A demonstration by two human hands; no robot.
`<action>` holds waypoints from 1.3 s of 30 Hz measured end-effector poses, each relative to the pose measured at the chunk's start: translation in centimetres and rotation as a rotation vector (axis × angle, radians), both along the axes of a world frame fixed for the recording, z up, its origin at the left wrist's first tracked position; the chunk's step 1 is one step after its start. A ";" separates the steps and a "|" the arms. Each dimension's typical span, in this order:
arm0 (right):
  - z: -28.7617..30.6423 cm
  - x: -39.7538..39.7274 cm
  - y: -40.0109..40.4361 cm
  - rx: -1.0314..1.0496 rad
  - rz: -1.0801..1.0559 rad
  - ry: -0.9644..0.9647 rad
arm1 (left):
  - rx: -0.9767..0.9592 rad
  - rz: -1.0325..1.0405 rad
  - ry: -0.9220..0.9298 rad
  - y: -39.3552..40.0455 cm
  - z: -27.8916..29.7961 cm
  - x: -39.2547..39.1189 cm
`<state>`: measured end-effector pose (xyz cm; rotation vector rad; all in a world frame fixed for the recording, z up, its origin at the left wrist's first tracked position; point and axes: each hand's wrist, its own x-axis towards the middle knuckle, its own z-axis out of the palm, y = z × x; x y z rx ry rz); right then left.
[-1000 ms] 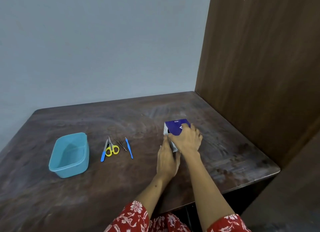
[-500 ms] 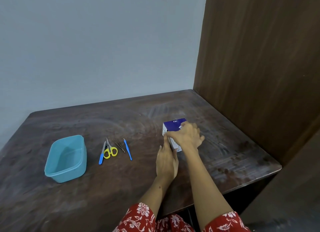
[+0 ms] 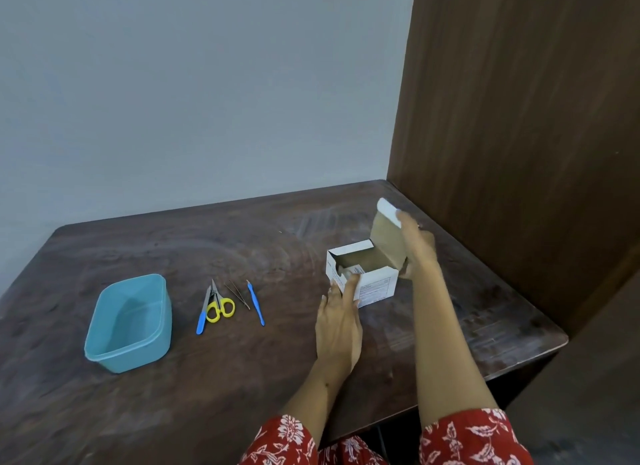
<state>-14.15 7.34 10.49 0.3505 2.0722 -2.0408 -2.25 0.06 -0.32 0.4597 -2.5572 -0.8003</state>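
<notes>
A small white cardboard box (image 3: 377,288) stands well right of the light-blue plastic tub (image 3: 138,355). Its brown-lined lid (image 3: 386,239) is gripped by the right hand's (image 3: 417,248) curled fingers. The left hand's (image 3: 337,320) straight fingers are pressed against the near corner. The lid should be folded fully back while the box is braced. Earlier, the lid was shut.

dark wooden table (image 3: 242,395) against a plain pale grey-blue wall (image 3: 207,83), tall brown wood panel (image 3: 519,118) alongside
</notes>
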 end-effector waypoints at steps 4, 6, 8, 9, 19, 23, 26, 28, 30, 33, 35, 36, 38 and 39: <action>-1.2 -0.8 -0.2 0.163 -0.318 0.113 | 0.005 0.002 -0.025 0.1 -0.1 0.0; -1.7 -0.8 -0.3 0.205 -0.420 0.145 | 0.025 0.004 -0.020 0.2 0.0 0.1; -2.5 -1.1 -0.2 0.268 -0.449 0.189 | 0.041 -0.001 -0.007 0.2 0.1 0.2; -3.0 -1.4 -0.1 0.335 -0.425 0.212 | 0.047 -0.001 -0.003 0.2 0.1 0.3; -4.2 -1.1 -0.5 0.928 0.016 0.551 | 0.050 -0.012 0.011 0.1 0.0 0.1; -3.0 0.0 -1.9 0.910 0.176 0.638 | 0.021 0.003 0.005 0.2 -0.2 0.0; -2.7 0.6 -3.3 0.979 0.299 0.633 | 0.014 -0.017 0.010 0.1 -0.1 -0.1; -3.0 1.0 -4.1 1.068 0.403 0.587 | 0.014 -0.019 0.011 0.1 0.0 -0.1; -3.5 1.2 -4.7 1.111 0.515 0.530 | 0.019 -0.015 0.009 0.1 0.0 -0.2; -3.9 1.0 -5.0 1.123 0.577 0.457 | 0.051 -0.021 0.015 0.1 0.0 -0.1; -3.8 0.8 -5.2 1.150 0.587 0.419 | 0.080 -0.023 0.015 0.1 0.1 0.0; -3.7 0.8 -5.3 1.165 0.586 0.402 | 0.096 -0.020 0.014 0.1 0.1 0.0; -3.6 0.9 -5.5 1.198 0.569 0.378 | 0.120 -0.011 0.018 0.1 0.1 0.1; -3.6 1.0 -5.6 1.214 0.554 0.375 | 0.124 -0.007 0.023 0.2 0.1 0.1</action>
